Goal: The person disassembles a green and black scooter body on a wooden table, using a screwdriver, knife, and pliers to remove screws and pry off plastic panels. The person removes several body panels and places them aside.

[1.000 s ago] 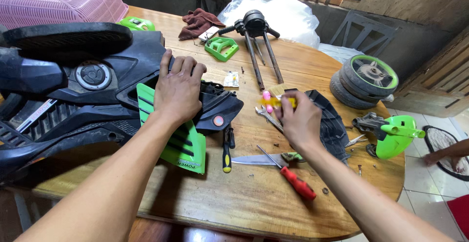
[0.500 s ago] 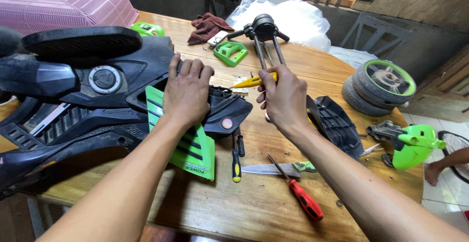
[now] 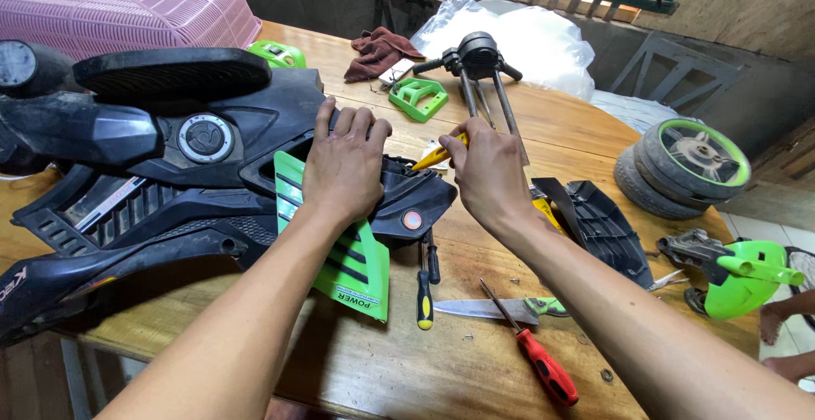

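Observation:
My left hand [image 3: 344,161] lies flat on the black and green body of a toy motorbike [image 3: 170,174] lying on its side on the wooden table [image 3: 475,361]. My right hand [image 3: 488,174] grips a yellow-handled screwdriver [image 3: 435,157], its tip pointing left toward the black body just right of my left hand. A green side panel [image 3: 352,263] hangs below my left hand.
On the table lie a black and yellow screwdriver [image 3: 424,288], a knife [image 3: 492,308], a red-handled screwdriver [image 3: 539,361], a black panel [image 3: 603,225], a front fork [image 3: 482,76], small wheels [image 3: 683,165], green parts [image 3: 739,276] and a rag [image 3: 378,51]. A pink basket [image 3: 127,4] stands behind.
My right hand has carried the yellow screwdriver from the table's right side up and left to the bike body. My left hand stays pressed on the body.

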